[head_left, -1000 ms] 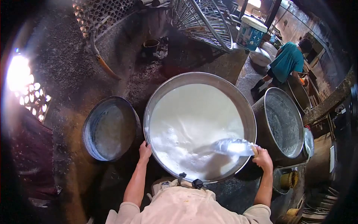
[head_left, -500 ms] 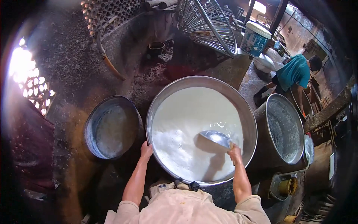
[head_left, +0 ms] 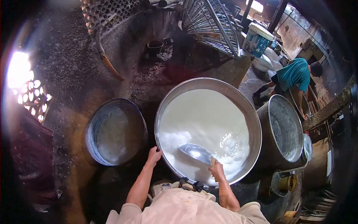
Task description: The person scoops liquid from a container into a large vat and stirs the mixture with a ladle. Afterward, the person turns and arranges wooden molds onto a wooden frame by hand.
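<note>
Right in front of me stands a wide metal vat (head_left: 256, 127) holding white milky liquid (head_left: 201, 112), foamy along its near and right parts. My right hand (head_left: 217, 171) is closed around the short handle of a large metal ladle (head_left: 195, 153). The ladle's round bowl points to the left and lies at the liquid's surface, near the vat's front side. My left hand (head_left: 154, 154) grips the vat's rim at its lower left, fingers curled over the edge.
Left of the vat stands a dark metal pot (head_left: 143, 123) with pale residue. To the right is a tall metal drum (head_left: 269, 112); behind it a person in a teal shirt (head_left: 294, 72) bends over. A printed bucket (head_left: 257, 41) and a wire-framed basket (head_left: 212, 28) sit at the back.
The ladle and my right hand have moved left and toward me, bringing the bowl down to the liquid. My left hand stays at the rim. The view has shifted slightly.
</note>
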Available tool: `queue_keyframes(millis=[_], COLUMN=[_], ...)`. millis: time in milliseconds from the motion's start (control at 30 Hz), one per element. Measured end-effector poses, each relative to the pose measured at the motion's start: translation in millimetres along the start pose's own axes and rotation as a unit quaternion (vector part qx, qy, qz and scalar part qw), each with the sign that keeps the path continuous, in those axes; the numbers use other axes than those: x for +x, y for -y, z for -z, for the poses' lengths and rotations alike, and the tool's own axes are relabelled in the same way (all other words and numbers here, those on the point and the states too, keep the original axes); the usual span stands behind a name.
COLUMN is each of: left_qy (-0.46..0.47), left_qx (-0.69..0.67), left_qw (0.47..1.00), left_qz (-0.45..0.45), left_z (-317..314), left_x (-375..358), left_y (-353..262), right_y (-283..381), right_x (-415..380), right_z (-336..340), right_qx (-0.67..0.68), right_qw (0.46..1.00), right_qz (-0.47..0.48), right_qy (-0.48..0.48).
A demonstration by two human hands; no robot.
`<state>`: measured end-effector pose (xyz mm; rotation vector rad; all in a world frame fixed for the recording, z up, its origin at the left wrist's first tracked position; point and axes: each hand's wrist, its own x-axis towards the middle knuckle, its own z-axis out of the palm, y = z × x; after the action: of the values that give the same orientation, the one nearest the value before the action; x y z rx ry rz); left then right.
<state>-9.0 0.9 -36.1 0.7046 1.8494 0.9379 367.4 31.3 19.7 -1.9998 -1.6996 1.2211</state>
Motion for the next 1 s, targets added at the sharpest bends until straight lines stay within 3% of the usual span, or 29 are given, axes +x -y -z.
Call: queue_keyframes(millis=[233, 300, 500, 567, 633, 700, 800, 1000], left_qy=[0.069, 0.041, 0.093, 0.044, 0.063, 0.062, 0.073, 0.044], left_qx=[-0.053, -0.003, -0.031, 0.009, 0.049, -0.013, 0.017, 0.021], left_qw=[0.996, 0.999, 0.994, 0.997, 0.996, 0.997, 0.997, 0.998], left_qz=[0.011, 0.001, -0.049, -0.069, -0.051, -0.037, -0.005, -0.027], left_z=[9.2, 4.1, 1.3, 3.4, 10.0, 10.3, 18.7, 12.4], left_x=[-5.3, 2.9, 16.8, 6.2, 1.4, -5.7, -18.6, -11.5], left_y=[-11.7, 0.9, 25.0, 7.3, -0.5, -10.9, -33.5, -19.9], right_y=[90.0, 103.6, 193.1, 228.3, 214.6, 228.4, 218.8, 159.5], right_x=[-53.3, -54.1, -28.0, -2.0, 54.1, 82.2, 110.2, 102.9], right_z=[0.0, 10.4, 67.6, 67.6, 40.4, 23.5, 10.1, 5.9], right_qx=[-0.002, -0.01, -0.059, -0.124, -0.204, -0.198, -0.271, -0.326], right_qw=[0.997, 0.997, 0.997, 0.991, 0.952, 0.965, 0.954, 0.943], right_qz=[-0.056, -0.051, 0.032, 0.056, 0.201, 0.141, 0.12, 0.067], right_qy=[0.048, 0.059, 0.049, 0.014, -0.108, -0.093, -0.048, 0.011])
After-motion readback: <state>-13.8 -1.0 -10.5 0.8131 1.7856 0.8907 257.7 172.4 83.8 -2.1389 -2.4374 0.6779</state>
